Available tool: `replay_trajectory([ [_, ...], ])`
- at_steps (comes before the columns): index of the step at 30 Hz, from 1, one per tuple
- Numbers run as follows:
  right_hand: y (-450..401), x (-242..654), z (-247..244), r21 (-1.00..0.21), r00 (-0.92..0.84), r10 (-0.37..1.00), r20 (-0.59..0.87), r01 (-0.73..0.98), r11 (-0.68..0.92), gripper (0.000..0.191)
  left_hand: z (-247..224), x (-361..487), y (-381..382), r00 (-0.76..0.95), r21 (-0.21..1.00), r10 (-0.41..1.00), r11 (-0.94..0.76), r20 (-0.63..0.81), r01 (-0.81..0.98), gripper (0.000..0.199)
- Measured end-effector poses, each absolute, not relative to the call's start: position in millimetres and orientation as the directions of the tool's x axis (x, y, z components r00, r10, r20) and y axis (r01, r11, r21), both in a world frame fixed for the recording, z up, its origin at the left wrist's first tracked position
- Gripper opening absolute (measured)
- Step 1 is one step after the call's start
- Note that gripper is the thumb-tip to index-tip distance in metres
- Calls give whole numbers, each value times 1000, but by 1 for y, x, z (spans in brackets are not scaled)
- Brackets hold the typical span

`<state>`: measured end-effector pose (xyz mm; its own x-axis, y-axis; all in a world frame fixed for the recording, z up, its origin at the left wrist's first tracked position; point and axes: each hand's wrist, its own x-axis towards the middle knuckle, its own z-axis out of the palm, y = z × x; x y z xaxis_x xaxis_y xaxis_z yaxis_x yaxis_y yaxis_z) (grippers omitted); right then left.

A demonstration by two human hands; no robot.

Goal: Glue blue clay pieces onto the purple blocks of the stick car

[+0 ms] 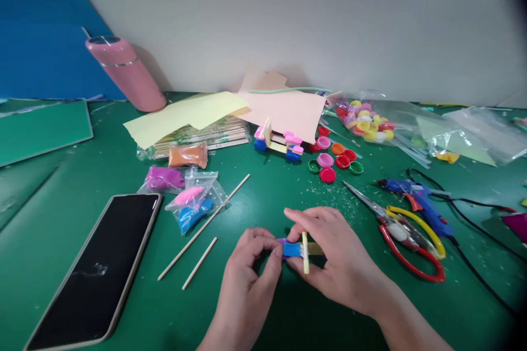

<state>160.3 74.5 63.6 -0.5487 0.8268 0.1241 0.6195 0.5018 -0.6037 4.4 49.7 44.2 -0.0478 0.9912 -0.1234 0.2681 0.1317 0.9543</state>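
My left hand (255, 266) pinches the purple end of a small craft piece (292, 250) between thumb and fingers. The piece has a flat blue section, and a pale yellow strip (305, 252) stands across it. My right hand (331, 249) closes around the other side, its thumb and fingers at the yellow strip; part of the piece is hidden by the fingers. Behind the hands stands a small toy car (278, 141) with blue wheels and pink parts. Near my left hand lie a short stick (200, 263) and a long wooden stick (206, 225).
Scissors (397, 230) and a blue glue gun (415, 200) with its cord lie right. Coloured bottle caps (335, 156) and a bag of caps (364, 120) sit behind. Left are a phone (96, 269), bagged clay (195, 211) and a pink bottle (127, 74). Paper (284, 112) lies at the back.
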Motion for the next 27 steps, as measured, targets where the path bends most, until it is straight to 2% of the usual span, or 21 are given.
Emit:
replay_trajectory([
  [6, 74, 161, 63, -589, -552, 825, 119, 630, 506, 57, 40, 1, 41, -20, 963, 999, 45, -41, 267, 14],
  [12, 75, 163, 59, -599, -550, 823, 142, 614, 514, 59, 33, 5, 23, 1, 974, 998, -54, 55, 222, 29],
  [17, 75, 163, 59, -595, -548, 821, 157, 611, 522, 59, 26, 18, 11, -184, 976, 980, -29, 70, 218, 30],
  [22, 76, 163, 58, -594, -549, 822, 155, 613, 521, 59, 23, 19, 8, -215, 966, 977, 38, 18, 255, 28],
  [27, 75, 164, 57, -594, -548, 821, 160, 611, 523, 57, 26, 19, 11, -180, 968, 983, 4, 43, 251, 32],
])
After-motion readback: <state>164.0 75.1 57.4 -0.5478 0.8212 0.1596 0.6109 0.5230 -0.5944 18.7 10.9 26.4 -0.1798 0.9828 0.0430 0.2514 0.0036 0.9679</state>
